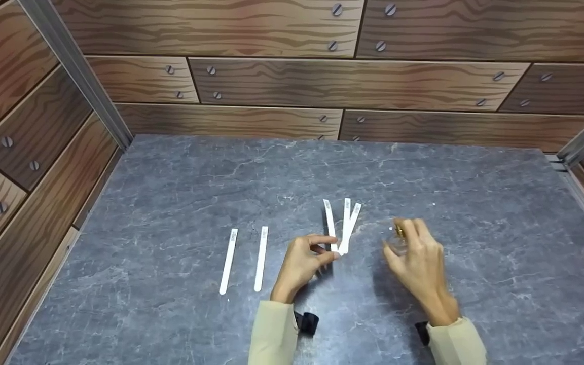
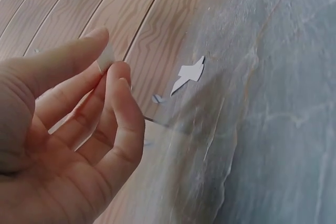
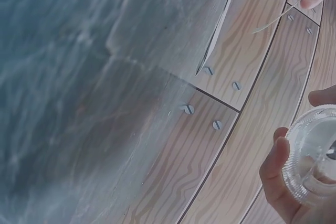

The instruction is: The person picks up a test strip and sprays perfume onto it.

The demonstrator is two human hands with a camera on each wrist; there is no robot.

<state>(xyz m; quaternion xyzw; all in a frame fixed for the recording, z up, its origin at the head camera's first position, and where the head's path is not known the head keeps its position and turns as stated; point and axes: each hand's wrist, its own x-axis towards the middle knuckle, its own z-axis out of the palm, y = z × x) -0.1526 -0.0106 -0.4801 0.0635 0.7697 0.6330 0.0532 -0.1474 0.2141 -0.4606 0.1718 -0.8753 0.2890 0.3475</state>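
Left hand – pinching three white strips, fanning upward above the grey table. Right hand – gripping a small clear bottle, just right of the fan. Two more strips are lying flat, side by side, to the left.

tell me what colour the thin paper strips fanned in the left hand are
White. The three thin paper strips pinched by the left hand show best in the head view.

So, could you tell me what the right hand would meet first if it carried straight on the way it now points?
Probably the three white strips fanned out in the left hand. The right hand, gripping a small clear bottle, points up and left toward them, though depth is unclear.
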